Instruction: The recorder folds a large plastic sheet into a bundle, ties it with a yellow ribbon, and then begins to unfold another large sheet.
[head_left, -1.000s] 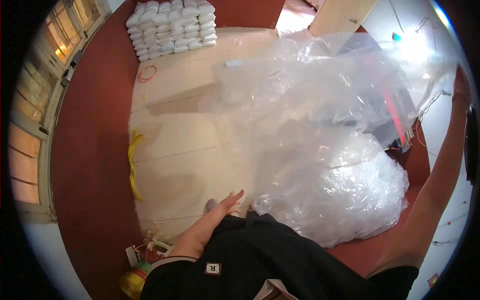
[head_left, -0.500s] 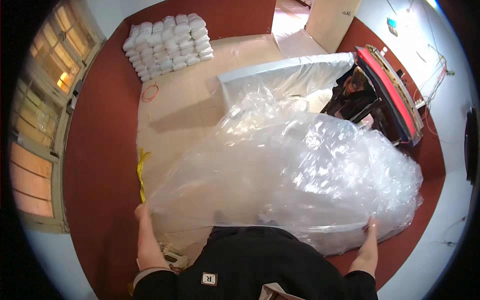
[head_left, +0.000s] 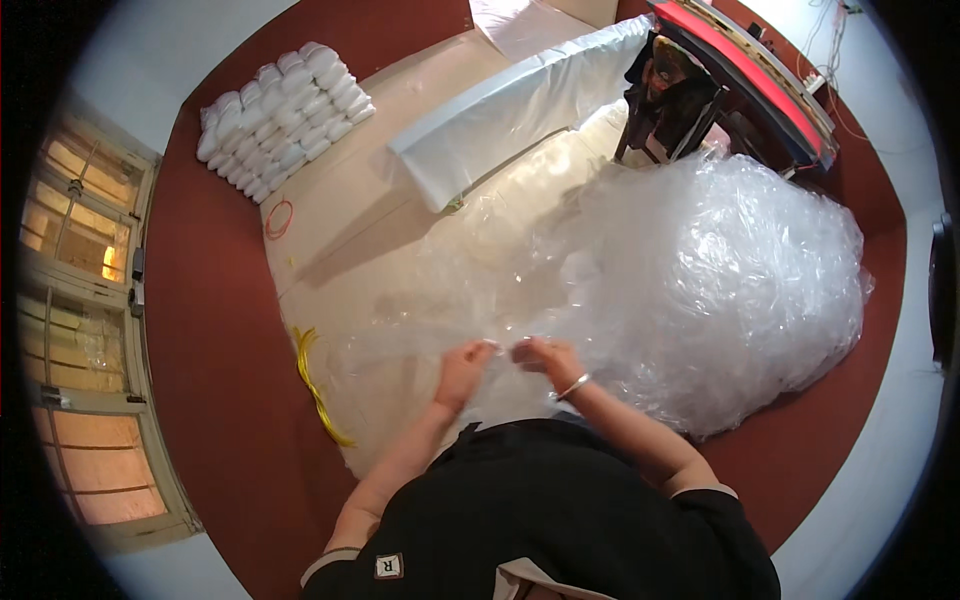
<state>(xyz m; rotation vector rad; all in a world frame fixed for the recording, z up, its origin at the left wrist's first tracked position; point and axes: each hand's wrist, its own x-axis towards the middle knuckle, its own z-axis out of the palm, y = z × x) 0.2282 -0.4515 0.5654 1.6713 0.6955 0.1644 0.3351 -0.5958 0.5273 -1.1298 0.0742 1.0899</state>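
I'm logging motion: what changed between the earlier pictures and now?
The left hand, first off the film, then spread it wide with the right hand; now both have come inward, nearly together, grip blurred. The bags and coil stayed put.

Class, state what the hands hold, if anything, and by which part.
The left hand appears to pinch the clear plastic film by a loose stretch away from its heaped bulk; the right hand, close by, is too blurred to tell.

It looked like a packing room: white bags (head_left: 285,115) stood stacked by the red wall (head_left: 210,380), and clear plastic (head_left: 750,280) lay heaped on the floor (head_left: 320,225).
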